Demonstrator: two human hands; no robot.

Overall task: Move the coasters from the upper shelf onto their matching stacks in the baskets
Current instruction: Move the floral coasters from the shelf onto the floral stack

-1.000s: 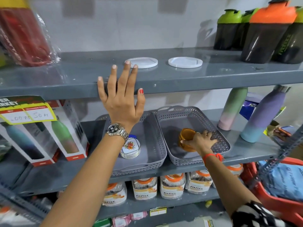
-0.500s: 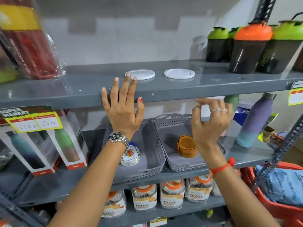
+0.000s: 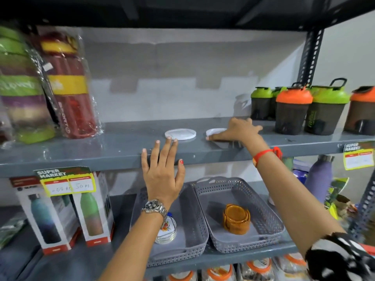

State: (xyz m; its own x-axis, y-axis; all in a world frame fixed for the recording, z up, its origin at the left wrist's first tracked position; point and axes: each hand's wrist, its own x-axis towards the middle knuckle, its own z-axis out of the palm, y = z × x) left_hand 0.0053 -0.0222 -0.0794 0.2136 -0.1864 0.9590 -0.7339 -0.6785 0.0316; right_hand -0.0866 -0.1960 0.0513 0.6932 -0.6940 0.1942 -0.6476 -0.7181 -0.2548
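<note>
On upper shelf [image 3: 121, 142], right hand [image 3: 237, 132] lies spread over 1 of 2 coasters [image 3: 215, 131], left hand [image 3: 162, 177] flat on edge; thin disc may slip, hard to pinch.

Soft indoor light — blurred, warped edges

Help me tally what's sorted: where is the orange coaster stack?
In the head view, the orange coaster stack sits low and right of centre, inside the right-hand grey basket on the lower shelf, between the person's forearms.
</note>
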